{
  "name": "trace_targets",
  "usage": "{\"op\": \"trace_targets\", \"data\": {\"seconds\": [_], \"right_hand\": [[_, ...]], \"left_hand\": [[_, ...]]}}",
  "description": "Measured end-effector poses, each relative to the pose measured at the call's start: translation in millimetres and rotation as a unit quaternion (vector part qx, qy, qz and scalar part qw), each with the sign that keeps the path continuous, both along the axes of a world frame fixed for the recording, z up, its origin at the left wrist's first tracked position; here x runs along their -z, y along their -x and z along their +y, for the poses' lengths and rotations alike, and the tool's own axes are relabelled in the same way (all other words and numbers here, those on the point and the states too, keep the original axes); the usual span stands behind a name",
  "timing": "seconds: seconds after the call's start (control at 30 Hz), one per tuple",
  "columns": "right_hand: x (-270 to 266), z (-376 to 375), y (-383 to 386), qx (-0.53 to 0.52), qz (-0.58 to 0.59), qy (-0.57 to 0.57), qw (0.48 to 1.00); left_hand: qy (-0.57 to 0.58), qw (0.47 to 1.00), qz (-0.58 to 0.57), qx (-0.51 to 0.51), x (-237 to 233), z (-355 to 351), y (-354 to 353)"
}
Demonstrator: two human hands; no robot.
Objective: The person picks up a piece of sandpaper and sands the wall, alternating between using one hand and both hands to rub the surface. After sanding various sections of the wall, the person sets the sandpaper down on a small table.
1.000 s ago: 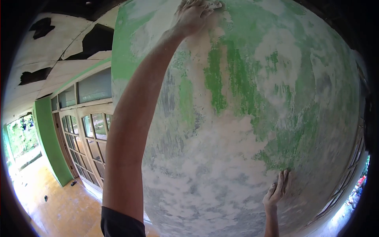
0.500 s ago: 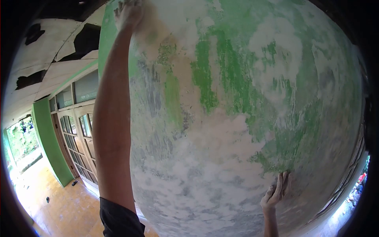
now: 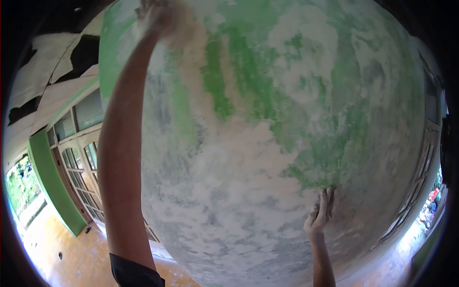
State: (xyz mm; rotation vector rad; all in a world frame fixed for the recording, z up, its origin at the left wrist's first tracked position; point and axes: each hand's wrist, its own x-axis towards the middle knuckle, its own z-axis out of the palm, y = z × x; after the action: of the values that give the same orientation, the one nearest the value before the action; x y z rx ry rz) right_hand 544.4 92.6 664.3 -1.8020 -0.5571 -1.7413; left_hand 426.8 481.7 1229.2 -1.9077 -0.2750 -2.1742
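A large wall (image 3: 239, 158) with patchy green paint and whitish, dusty plaster fills the middle of the head view. My left hand (image 3: 155, 18) is raised high against its upper left part, with a haze of pale dust beside it. Motion smears its fingers, and whether anything lies under them is hidden. My left arm (image 3: 122, 143) stretches up from a dark sleeve. Lower right, my right hand (image 3: 321, 213) rests its dusty, extended fingers on the wall just under a green patch. Nothing shows in that hand.
To the left are a glass-paned double door (image 3: 81, 167), a green pillar (image 3: 55, 184) and a tiled floor (image 3: 62, 248). Overhead, the ceiling (image 3: 38, 71) has broken, dark holes. A window frame (image 3: 420, 172) runs along the right edge.
The view has shifted, so the wall and door appear further left. My left hand still works at the top, now more blurred; my right hand stays at the same wall spot.
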Motion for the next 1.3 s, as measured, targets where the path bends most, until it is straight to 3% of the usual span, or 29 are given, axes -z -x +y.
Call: {"op": "trace_targets", "data": {"seconds": [0.07,0.13,0.2,0.3,0.43,0.53,0.6,0.67,0.8,0.83,0.9,0.97,1.07,1.13,1.23,1.3], "right_hand": [[-1,-1,-1,0.004,-0.016,0.024,1.0],[1,-2,-2,-0.004,-0.01,0.033,0.999],[0,-1,-1,-0.006,-0.015,0.024,1.0],[0,-1,1,-0.012,-0.006,0.018,1.0],[-2,1,-1,-0.011,-0.021,0.0,1.0],[-1,-1,-2,-0.008,-0.022,0.0,1.0],[1,-1,-4,-0.017,-0.013,-0.001,1.0],[1,-4,-2,-0.026,-0.013,0.004,1.0],[2,-3,-3,-0.023,-0.009,0.012,1.0],[0,-2,-2,-0.018,-0.011,-0.002,1.0],[1,1,-1,-0.02,-0.013,0.003,1.0],[-1,-4,-2,-0.03,-0.021,0.023,0.999],[-3,0,-1,-0.052,-0.034,0.002,0.998],[-1,-4,-2,-0.027,-0.026,0.006,0.999],[1,-4,-2,-0.019,-0.02,0.012,1.0],[0,-3,-2,-0.021,-0.019,0.008,1.0]], "left_hand": [[0.024,1.0,-0.004,0.001,-7,-9,-6],[-0.006,0.999,-0.019,-0.043,27,-28,-13],[-0.119,0.986,-0.105,-0.046,71,-39,-39],[-0.148,0.987,-0.062,0.003,127,-72,-35],[-0.147,0.982,-0.078,-0.086,62,-6,-36],[-0.077,0.992,-0.055,-0.087,18,8,-11],[0.001,0.999,-0.035,-0.008,-1,16,-1],[0.008,0.997,-0.051,-0.053,9,7,-12],[-0.143,0.982,-0.087,-0.083,93,-40,-38],[-0.141,0.982,-0.088,-0.09,93,-37,-35],[-0.166,0.985,-0.03,0.023,89,-31,-25],[-0.059,0.998,0.03,-0.014,67,-39,-6],[0.032,0.998,0.009,-0.054,16,8,14],[0.097,0.995,0.005,-0.018,2,16,21],[0.017,0.998,-0.037,-0.057,32,25,-1],[-0.042,0.998,-0.027,-0.049,78,-8,-4]]}}
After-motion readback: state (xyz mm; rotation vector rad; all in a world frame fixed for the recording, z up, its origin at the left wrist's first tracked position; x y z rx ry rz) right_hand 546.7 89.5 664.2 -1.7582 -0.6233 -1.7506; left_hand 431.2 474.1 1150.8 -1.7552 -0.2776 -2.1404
